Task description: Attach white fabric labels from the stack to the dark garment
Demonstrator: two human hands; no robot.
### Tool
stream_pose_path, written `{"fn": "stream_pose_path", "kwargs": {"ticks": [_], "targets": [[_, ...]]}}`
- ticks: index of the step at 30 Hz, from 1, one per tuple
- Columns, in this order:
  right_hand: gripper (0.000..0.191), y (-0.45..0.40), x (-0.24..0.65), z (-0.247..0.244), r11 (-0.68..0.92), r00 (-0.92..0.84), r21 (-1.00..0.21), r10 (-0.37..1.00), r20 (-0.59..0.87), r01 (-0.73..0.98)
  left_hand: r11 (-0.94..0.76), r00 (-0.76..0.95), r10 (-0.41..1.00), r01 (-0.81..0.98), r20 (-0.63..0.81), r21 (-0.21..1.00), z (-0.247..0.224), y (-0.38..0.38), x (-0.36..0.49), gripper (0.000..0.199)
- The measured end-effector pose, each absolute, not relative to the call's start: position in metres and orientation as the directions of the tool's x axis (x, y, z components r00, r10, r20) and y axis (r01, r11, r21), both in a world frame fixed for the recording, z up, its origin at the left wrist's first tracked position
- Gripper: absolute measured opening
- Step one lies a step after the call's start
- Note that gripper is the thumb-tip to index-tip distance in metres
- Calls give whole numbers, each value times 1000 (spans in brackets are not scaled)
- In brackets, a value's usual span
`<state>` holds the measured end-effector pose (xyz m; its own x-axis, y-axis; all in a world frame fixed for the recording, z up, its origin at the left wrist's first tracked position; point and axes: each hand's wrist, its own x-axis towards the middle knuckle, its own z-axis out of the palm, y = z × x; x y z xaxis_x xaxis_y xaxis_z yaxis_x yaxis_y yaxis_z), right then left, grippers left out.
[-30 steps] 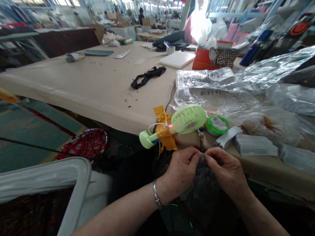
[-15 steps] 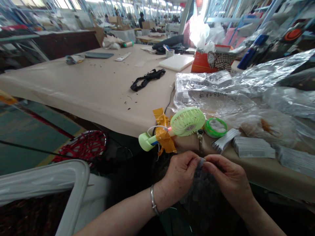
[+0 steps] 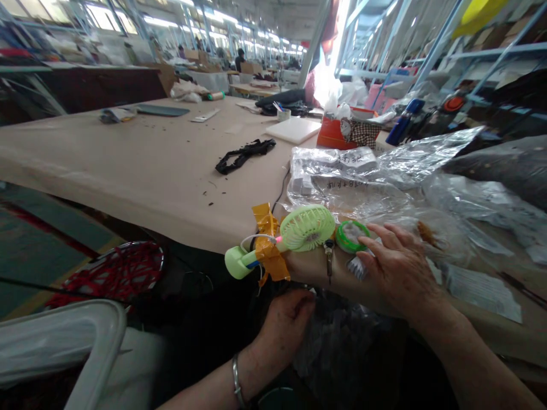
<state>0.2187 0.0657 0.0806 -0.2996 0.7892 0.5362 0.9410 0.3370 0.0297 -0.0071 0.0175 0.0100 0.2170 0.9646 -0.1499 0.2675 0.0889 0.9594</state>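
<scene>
Low at the table's front edge, my left hand is closed in a pinch on something small that I cannot make out, above a dark greyish heap. My right hand is spread over the table edge, its fingertips beside a green round dish with white filling. Under that hand a stack of pale labels shows in part; more labels lie to its right. A light green fan is fixed at the edge with orange tape.
Clear plastic bags cover the right of the table. Farther back are a black fabric loop, a white board and an orange box. A white bin stands at lower left, a red-strapped round stool behind it.
My hands have parted. The right one has let go at the pinch and moved up over the labels, opening; the left has lowered slightly, still pinched. The view has shifted a little.
</scene>
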Motion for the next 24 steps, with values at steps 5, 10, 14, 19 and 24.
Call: {"fn": "stream_pose_path", "kwargs": {"ticks": [5, 10, 14, 19, 24], "targets": [[5, 40, 230, 69, 468, -164, -253, 682, 713, 847, 117, 230, 956, 268, -181, 956, 11, 14, -2, 17], [26, 9, 228, 32, 359, -233, -59, 713, 662, 931, 160, 257, 940, 245, -223, 956, 8, 10, 5, 17], [35, 3, 222, 16, 283, -262, 65, 743, 616, 957, 207, 276, 924, 226, -266, 952, 8, 6, 11, 16], [16, 5, 231, 29, 360, -270, 9, 684, 678, 933, 283, 330, 890, 143, -316, 948, 13, 6, 22, 12], [19, -16, 228, 39, 538, -331, -92, 636, 697, 838, 658, 548, 706, -275, -447, 701, 31, 7, 47, 31]]}}
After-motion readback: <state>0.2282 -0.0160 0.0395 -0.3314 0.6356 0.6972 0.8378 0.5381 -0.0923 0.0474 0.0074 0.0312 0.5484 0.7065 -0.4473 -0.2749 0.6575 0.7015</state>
